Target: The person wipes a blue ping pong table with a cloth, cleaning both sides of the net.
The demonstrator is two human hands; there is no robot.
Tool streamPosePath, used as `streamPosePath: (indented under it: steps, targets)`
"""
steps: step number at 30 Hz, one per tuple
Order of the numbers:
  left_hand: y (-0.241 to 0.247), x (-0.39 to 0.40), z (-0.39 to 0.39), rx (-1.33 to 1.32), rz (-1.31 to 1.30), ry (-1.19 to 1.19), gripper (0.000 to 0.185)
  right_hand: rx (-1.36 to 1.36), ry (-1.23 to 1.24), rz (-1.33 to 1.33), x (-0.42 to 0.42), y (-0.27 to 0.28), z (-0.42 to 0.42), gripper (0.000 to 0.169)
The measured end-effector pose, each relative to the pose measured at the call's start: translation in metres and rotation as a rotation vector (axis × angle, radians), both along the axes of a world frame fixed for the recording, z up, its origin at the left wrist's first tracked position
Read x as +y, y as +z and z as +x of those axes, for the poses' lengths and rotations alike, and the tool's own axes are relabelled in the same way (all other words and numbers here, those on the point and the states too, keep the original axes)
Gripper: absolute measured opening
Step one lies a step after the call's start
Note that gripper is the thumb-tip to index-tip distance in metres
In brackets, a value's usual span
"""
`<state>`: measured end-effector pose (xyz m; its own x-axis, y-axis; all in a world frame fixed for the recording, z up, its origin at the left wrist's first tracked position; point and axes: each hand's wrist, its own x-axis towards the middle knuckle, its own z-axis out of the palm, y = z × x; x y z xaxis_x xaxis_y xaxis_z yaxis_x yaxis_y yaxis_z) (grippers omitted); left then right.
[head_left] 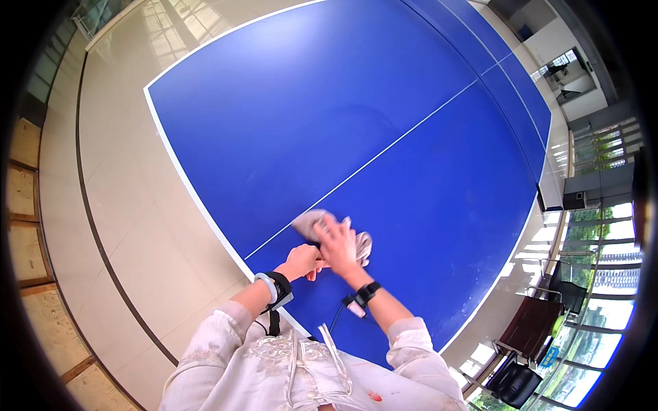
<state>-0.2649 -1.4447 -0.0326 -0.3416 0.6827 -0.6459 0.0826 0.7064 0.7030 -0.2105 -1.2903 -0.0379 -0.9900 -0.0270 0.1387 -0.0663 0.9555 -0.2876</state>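
Note:
A blue table-tennis table [318, 138] with white lines lies before me. Near its close edge, a crumpled light greyish-pink cloth [363, 248] rests on the surface, partly hidden under my right hand [336, 244]. That hand is spread over the cloth, its fingers slightly blurred. Beside it, my left hand [303, 261] is loosely curled just above the table, its fingertips close to the right hand; whether it holds anything is unclear. Each wrist wears a black strap with a small device, and the left also has a pale bangle [268, 285].
A dark line, perhaps a gap or low net, crosses the table's far part. Chairs [532, 326] stand by windows on the right. Pale tiled floor [123, 154] runs along the left, with wooden panels [28, 251] beyond. Thin cables hang near my wrists.

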Motion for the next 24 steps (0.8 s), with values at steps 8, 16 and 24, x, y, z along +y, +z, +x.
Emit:
streamPosePath:
  steps: [8,16,24]
  targets:
    - [0.040,-0.102,0.002,-0.038,0.190,-0.188,0.050,-0.049,-0.371,-0.005,0.053,0.014,-0.023,0.056]
    - [0.057,-0.228,-0.006,-0.276,0.194,0.423,0.034,-0.011,-0.347,0.171,-0.074,-0.002,-0.007,0.059]
    - [0.056,-0.258,-0.020,-0.283,0.260,0.483,0.025,-0.076,0.087,0.038,-0.124,0.019,0.076,0.063]
